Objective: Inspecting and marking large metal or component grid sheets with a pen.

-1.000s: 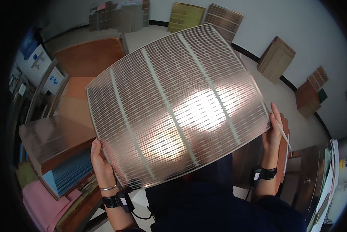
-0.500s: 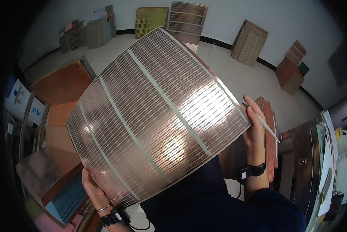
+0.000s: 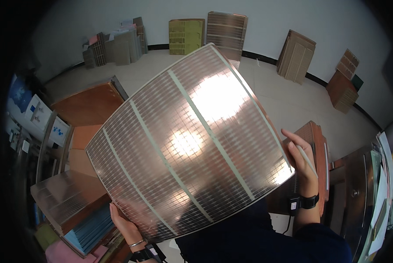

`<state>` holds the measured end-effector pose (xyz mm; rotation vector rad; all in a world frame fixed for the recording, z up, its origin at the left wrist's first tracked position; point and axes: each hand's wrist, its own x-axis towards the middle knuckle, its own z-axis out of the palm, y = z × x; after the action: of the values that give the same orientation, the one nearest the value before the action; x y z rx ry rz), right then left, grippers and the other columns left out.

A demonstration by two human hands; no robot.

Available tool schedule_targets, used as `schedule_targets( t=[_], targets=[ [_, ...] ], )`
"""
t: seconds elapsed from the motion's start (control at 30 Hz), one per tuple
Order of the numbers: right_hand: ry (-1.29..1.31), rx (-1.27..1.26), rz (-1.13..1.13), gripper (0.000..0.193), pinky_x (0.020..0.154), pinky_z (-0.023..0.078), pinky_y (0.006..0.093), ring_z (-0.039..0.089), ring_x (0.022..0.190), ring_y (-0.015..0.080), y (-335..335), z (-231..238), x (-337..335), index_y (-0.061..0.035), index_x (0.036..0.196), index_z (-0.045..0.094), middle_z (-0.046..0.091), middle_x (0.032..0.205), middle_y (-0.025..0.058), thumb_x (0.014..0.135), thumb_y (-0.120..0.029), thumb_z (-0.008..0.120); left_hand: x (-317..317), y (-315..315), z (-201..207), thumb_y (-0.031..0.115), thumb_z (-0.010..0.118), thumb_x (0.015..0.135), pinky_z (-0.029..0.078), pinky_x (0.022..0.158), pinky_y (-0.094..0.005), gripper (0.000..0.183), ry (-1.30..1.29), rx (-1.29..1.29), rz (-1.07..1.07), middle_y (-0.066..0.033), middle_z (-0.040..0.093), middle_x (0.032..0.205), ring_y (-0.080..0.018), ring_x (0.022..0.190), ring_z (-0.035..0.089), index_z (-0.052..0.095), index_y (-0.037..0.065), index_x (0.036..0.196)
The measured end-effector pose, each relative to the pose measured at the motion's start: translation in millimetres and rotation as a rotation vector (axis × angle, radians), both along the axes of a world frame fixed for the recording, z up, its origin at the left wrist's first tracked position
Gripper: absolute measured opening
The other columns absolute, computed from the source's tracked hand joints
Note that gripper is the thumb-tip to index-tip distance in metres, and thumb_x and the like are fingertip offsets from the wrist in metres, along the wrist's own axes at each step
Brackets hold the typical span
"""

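A large copper-coloured circuit board panel is held up at a slant before me. Fine lines cover its shiny face, with pale green strips across it and bright reflections. My left hand grips the lower left edge, its fingers partly behind the panel. At the right corner, my right hand holds the other edge. A thin white pen-like stick also rests between that hand's fingers. The panel hides part of my right fingers.
At left, a stack of copper panels sits above blue sheets. Another panel stack stands beyond my right hand. More boards lean along the far wall. A dark cabinet with papers is at right.
The panel has tilted, so its bright reflections sit further up and left on its face. Panel and both hands have shifted right and down in view, along with the room. Both hands keep their hold.
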<state>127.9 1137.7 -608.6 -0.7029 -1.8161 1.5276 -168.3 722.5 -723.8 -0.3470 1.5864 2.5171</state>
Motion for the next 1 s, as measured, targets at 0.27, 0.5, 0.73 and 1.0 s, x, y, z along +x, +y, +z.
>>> schedule_targets(
  t=[0.27, 0.5, 0.73, 1.0],
  targets=[
    [-0.199, 0.083, 0.124, 0.027, 0.065, 0.045, 0.0228, 0.054, 0.07, 0.0084, -4, -13, -6, 0.0029, 0.102, 0.064, 0.061, 0.077, 0.0022, 0.088, -0.021, 0.063, 11, -2, -3, 0.027, 0.05, 0.094, 0.037, 0.1, -0.0323, 0.048, 0.091, -0.14, 0.158, -0.011, 0.047, 0.13, -0.0194, 0.117, 0.046, 0.042, -0.005, 0.129],
    [-0.209, 0.116, 0.121, 0.023, 0.065, 0.045, 0.0237, 0.053, 0.071, 0.0087, -4, -12, -5, 0.0024, 0.099, 0.065, 0.061, 0.075, 0.0026, 0.088, -0.018, 0.063, 11, -2, -13, 0.024, 0.047, 0.095, 0.039, 0.096, -0.033, 0.041, 0.097, -0.17, 0.218, -0.0106, 0.05, 0.124, -0.019, 0.111, 0.049, 0.045, -0.005, 0.125],
    [-0.207, 0.137, 0.127, 0.021, 0.063, 0.043, 0.0243, 0.051, 0.068, 0.0083, -1, -14, -12, 0.0033, 0.093, 0.064, 0.058, 0.072, 0.0017, 0.088, -0.017, 0.062, 8, 5, -8, 0.026, 0.045, 0.097, 0.045, 0.086, -0.0336, 0.031, 0.12, -0.129, 0.214, -0.0076, 0.057, 0.108, -0.0183, 0.097, 0.056, 0.051, -0.001, 0.111],
    [-0.093, -0.061, 0.133, 0.027, 0.044, 0.029, 0.0194, 0.041, 0.051, 0.0026, 18, -15, -20, -0.0066, 0.084, 0.058, 0.05, 0.062, -0.0052, 0.09, -0.033, 0.057, -21, -18, -19, 0.035, 0.043, 0.098, 0.045, 0.09, -0.0314, 0.038, 0.146, 0.101, 0.034, -0.0083, 0.061, 0.11, -0.0177, 0.098, 0.057, 0.057, 0.002, 0.11]
  ],
)
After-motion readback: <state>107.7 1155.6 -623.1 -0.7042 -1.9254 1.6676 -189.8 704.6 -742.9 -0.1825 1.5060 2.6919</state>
